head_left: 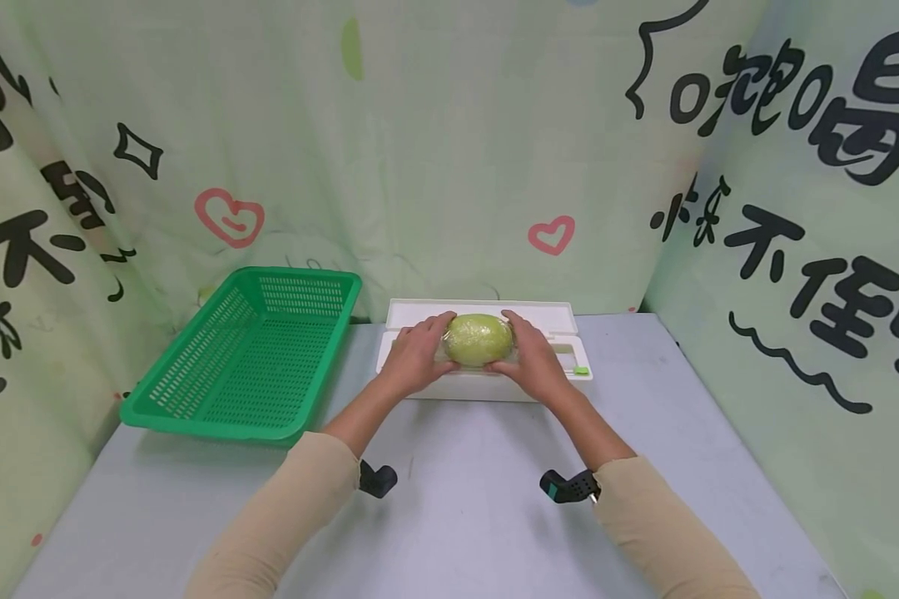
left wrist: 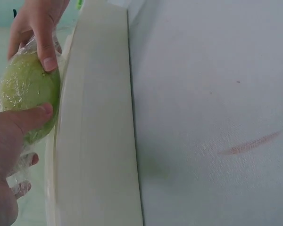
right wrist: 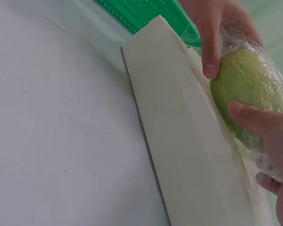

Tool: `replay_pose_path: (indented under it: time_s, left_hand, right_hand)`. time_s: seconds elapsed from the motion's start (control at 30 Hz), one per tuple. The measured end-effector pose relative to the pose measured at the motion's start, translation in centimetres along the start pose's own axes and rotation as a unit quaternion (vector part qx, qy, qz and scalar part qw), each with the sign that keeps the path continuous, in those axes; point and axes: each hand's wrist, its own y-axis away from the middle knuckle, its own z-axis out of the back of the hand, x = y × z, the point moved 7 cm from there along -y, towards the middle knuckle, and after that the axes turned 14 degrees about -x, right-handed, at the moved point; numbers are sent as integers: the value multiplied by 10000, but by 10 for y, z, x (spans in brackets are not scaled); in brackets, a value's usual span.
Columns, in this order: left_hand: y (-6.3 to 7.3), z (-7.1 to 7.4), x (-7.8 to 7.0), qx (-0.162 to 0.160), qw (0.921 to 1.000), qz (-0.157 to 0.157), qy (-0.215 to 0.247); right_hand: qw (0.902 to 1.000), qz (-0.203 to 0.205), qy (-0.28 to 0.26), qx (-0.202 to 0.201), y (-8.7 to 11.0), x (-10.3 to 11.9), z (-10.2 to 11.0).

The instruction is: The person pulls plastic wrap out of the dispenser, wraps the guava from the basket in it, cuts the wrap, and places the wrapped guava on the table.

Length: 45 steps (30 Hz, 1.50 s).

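In the head view, I saw the fruit (head_left: 478, 339), green and wrapped in clear film (head_left: 487, 326), over the middle of the white box (head_left: 487, 388). I could not tell whether it rested on the box or was a little above it. The left hand (head_left: 419, 351) and the right hand (head_left: 532, 358) were at the two sides of the fruit, above the box; the fingers of both were curved around it and grasped it together. The green basket (head_left: 210, 429) was to the left of the box, and a small green clip (head_left: 581, 371) was at the box's right end. The table (head_left: 464, 516) was under the box, and the curtain (head_left: 449, 150) hung behind it. Two beige sleeves (head_left: 292, 499) were on the near side of the box.

In the left wrist view, I saw the thumb of the left hand lying on the fruit, just beside the upper edge of the box, and the right thumb also touched the fruit. A reddish mark (left wrist: 251, 143) was on the table, in front of the box.

In the right wrist view, both thumbs were on the fruit near the same edge of the box. The film was wrinkled and shiny around it. A part of the basket showed beyond the box's far end.
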Motion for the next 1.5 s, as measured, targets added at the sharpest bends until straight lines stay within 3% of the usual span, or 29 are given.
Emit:
replay_pose_path:
  time_s: [0.2, 1.5]
  left_hand:
    - [0, 1, 1, -24, 9999, 67, 98]
    - [-14, 26, -7, -88, 9998, -134, 113]
  right_hand:
    - [9993, -248, -281, 23, 0, -4, -2]
    - [9989, -163, -437, 25, -12, 9, 21]
